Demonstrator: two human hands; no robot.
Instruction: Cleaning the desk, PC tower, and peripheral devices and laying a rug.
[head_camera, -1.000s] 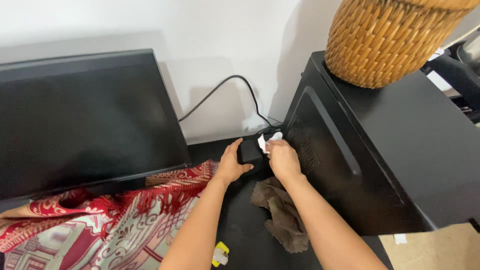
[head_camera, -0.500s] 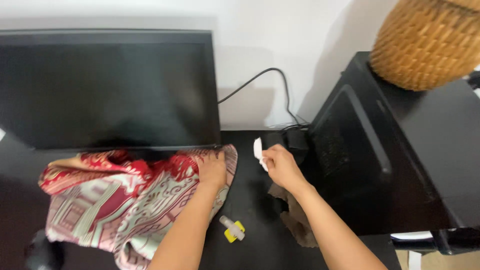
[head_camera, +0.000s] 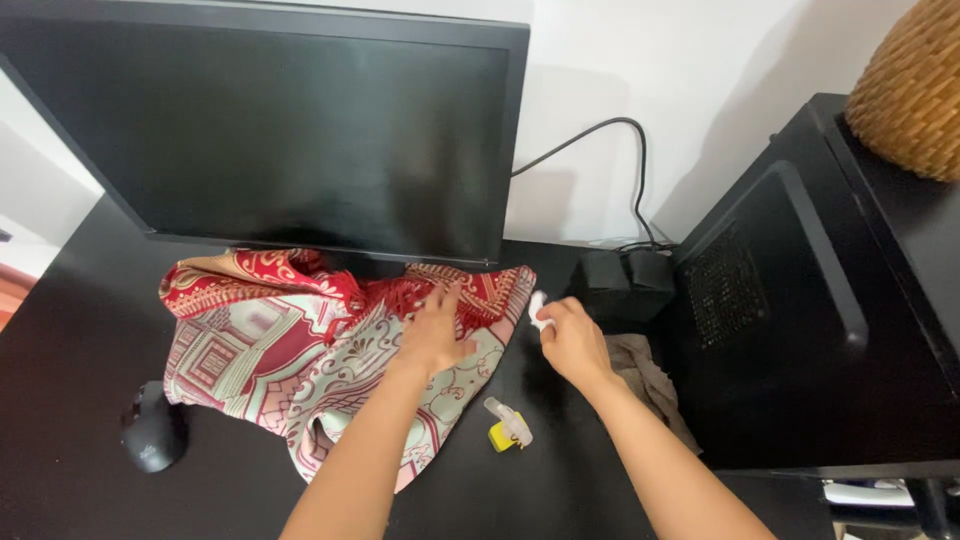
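Left hand (head_camera: 437, 335): open grip, flat on patterned cloth (head_camera: 300, 350) below monitor (head_camera: 290, 130). Right hand (head_camera: 572, 338): pinches white wipe (head_camera: 538, 310). Bare bench (head_camera: 70, 300) lies leftward.

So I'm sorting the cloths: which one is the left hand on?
The red patterned cloth, under the left hand; the plain brown rag lies beside the right wrist.

Both bare forearms reached forward from below. The left hand (head_camera: 436, 333) lay flat, palm down, fingers spread. The right hand (head_camera: 572, 338) was curled, its fingertips pinched together, with the wrist slightly bent.
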